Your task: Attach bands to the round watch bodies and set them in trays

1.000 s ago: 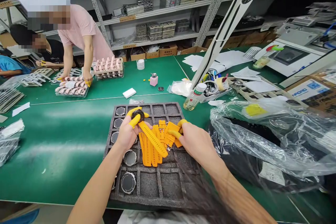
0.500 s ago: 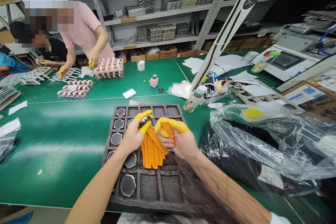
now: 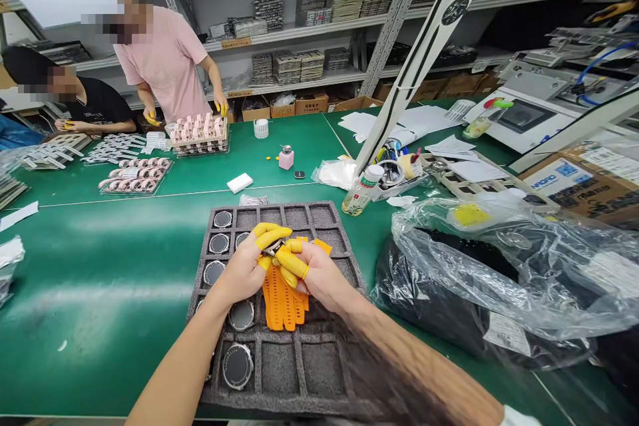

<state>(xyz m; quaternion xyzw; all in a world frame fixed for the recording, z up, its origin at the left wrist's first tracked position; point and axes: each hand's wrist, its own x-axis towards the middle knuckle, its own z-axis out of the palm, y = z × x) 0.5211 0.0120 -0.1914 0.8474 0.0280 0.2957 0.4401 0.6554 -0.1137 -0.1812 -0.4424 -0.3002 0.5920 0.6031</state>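
Note:
My left hand [image 3: 245,267], with yellow finger cots on its fingertips, is closed on a round watch case [image 3: 272,248] held edge-on above the tray. My right hand [image 3: 319,273], also with yellow finger cots, is closed at the case's right side. An orange watch strap [image 3: 322,246] sticks out behind its fingers; the pinched end is hidden. Several orange straps [image 3: 283,306] lie beneath both hands on a grey foam tray [image 3: 279,401] with square compartments. Round watch cases [image 3: 237,366] sit in its left compartments, some partly covered by my left arm.
Black goods in clear plastic [image 3: 449,279] lie to the right. A bottle [image 3: 363,190], a white lamp arm [image 3: 414,73] and a tool box [image 3: 399,180] stand behind. A pink pump bottle [image 3: 286,158] is farther back. Across the table, a person in pink [image 3: 164,60] stands near trays of pink straps [image 3: 200,136].
My right hand has moved left with the orange strap and now meets the watch case in my left hand. The person in pink has straightened up. The view has shifted slightly.

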